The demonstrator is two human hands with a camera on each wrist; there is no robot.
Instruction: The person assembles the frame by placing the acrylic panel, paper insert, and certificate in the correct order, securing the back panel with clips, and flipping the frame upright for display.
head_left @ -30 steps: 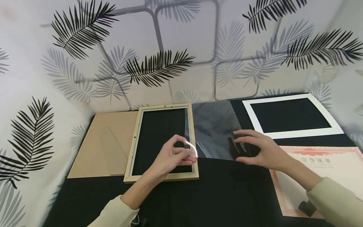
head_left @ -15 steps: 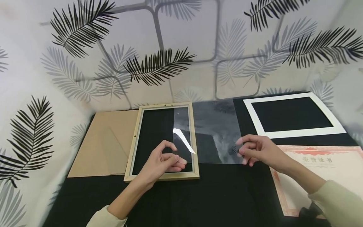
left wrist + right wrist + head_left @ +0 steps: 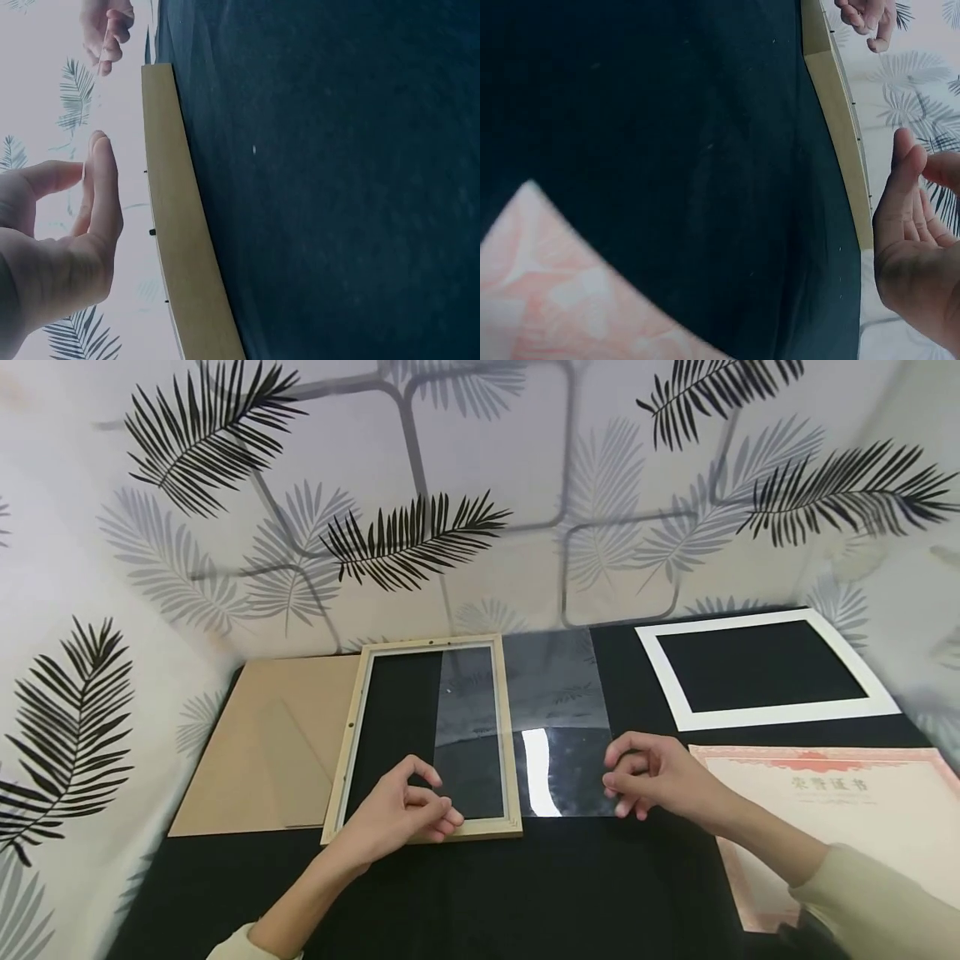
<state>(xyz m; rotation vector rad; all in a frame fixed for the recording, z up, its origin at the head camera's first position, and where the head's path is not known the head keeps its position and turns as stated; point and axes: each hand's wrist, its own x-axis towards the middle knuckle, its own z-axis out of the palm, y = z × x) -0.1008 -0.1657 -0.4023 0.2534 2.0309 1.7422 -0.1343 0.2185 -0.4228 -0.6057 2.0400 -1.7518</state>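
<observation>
In the head view a clear plastic sheet (image 3: 558,685) lies across the right part of a light wooden picture frame (image 3: 513,752) and reaches past its right side. My left hand (image 3: 393,814) pinches the sheet's left edge between thumb and fingers, above the frame's lower part. At the opposite edge, my right hand (image 3: 663,777) pinches the sheet near its front corner. The left wrist view shows the thin edge between thumb and fingers of the left hand (image 3: 82,217), above the frame's side (image 3: 180,217). The right hand (image 3: 915,232) appears with thumb and finger together in the right wrist view.
A brown backing board (image 3: 240,743) with a folded stand leg lies left of the frame. At the right are a white mat (image 3: 787,718) and, nearer, a red-bordered certificate (image 3: 817,843), partly under the right forearm. Black cloth (image 3: 570,893) covers the table; a patterned curtain (image 3: 495,460) hangs behind.
The sheet has shifted left over the frame and its front edge has come nearer. My right hand has gone from spread fingers to pinching the edge; my left hand moved left and closer.
</observation>
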